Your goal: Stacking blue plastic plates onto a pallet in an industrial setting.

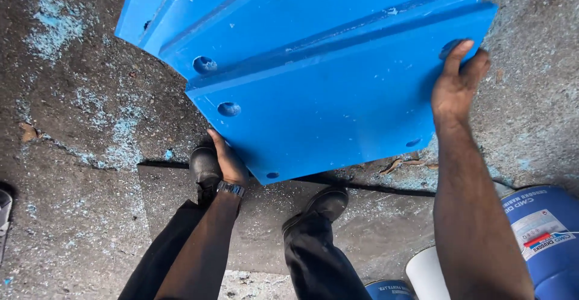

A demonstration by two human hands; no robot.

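Both hands grip a big blue panel (325,89), held tilted above the concrete floor (78,215): left hand (228,161) under its near corner, right hand (458,80) curled round its right edge.

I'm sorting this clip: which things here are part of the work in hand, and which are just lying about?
In hand:
blue panel
left hand under its lower edge
right hand gripping its right edge

Lying about:
blue drum
white bucket
small blue can
dry leaf
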